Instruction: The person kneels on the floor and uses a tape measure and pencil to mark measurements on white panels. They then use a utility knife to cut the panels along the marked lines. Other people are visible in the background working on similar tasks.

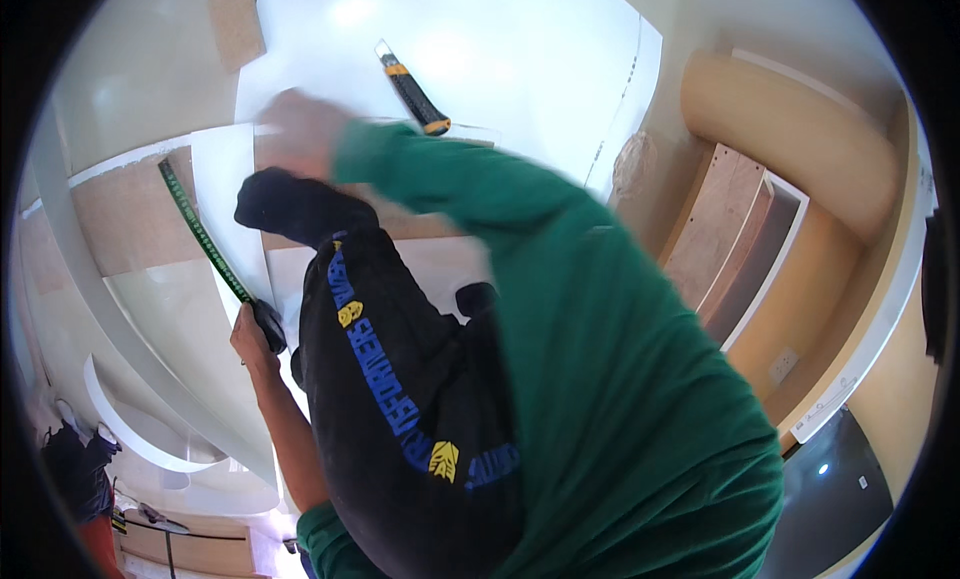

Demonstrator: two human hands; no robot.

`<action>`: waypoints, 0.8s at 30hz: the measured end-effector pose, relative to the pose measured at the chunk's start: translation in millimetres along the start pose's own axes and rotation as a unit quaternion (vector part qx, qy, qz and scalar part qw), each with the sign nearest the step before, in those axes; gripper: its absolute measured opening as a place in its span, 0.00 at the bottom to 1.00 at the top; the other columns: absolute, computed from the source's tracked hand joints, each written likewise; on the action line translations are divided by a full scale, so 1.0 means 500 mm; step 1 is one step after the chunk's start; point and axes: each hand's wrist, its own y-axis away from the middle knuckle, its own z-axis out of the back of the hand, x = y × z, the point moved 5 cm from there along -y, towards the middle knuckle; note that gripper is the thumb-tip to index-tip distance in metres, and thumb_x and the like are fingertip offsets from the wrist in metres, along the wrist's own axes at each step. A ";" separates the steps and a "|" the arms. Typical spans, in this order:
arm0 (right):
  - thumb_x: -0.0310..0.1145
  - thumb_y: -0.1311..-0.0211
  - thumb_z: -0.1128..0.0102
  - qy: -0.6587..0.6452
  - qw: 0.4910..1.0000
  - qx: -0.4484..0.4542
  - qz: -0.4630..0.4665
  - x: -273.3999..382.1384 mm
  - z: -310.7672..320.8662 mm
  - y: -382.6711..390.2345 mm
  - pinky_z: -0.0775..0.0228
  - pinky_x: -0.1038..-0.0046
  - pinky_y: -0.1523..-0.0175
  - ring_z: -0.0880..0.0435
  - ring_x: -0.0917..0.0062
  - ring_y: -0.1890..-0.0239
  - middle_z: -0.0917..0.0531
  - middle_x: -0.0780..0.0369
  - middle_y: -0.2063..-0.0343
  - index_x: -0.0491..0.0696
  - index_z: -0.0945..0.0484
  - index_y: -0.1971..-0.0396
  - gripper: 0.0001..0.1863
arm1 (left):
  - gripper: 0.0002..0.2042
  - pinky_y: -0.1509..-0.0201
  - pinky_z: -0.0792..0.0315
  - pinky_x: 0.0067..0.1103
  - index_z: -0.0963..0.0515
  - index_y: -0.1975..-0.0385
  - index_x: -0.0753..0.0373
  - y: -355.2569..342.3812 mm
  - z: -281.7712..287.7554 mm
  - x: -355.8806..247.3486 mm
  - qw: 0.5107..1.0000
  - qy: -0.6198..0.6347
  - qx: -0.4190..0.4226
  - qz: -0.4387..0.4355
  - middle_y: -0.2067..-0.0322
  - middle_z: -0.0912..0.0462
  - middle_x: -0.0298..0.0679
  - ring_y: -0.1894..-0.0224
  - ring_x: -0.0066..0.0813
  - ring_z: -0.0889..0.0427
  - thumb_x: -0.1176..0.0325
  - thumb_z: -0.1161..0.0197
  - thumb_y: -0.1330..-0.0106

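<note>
My left hand (252,341) is closed around a dark tape measure (268,324), low beside my leg. Its green blade (200,229) runs out up and to the left, crossing a narrow white strip (228,184) and ending over a brown board. My right hand (300,129), smeared by motion, is above my dark-socked foot, near the edge of a large white sheet (540,89); its fingers cannot be made out. On that sheet lies a black and orange utility knife (414,91) with some blade showing, to the right of this hand.
A small brown board piece (237,27) lies at the upper left. At right stand a wooden box-like frame (735,244) and a tan rolled form (790,119). A curved white strip (140,434) lies at lower left, near another person's dark clothing (78,479).
</note>
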 end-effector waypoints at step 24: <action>0.41 0.51 0.25 0.102 0.924 0.175 -0.325 -0.116 0.142 0.328 0.27 0.57 0.50 0.22 0.53 0.57 0.20 0.49 0.59 0.43 0.27 0.53 0.29 | 0.19 0.70 0.32 0.25 0.20 0.76 0.69 0.410 0.157 0.249 0.933 0.202 -0.264 0.140 0.81 0.24 0.32 0.76 0.20 0.28 0.58 0.42 0.31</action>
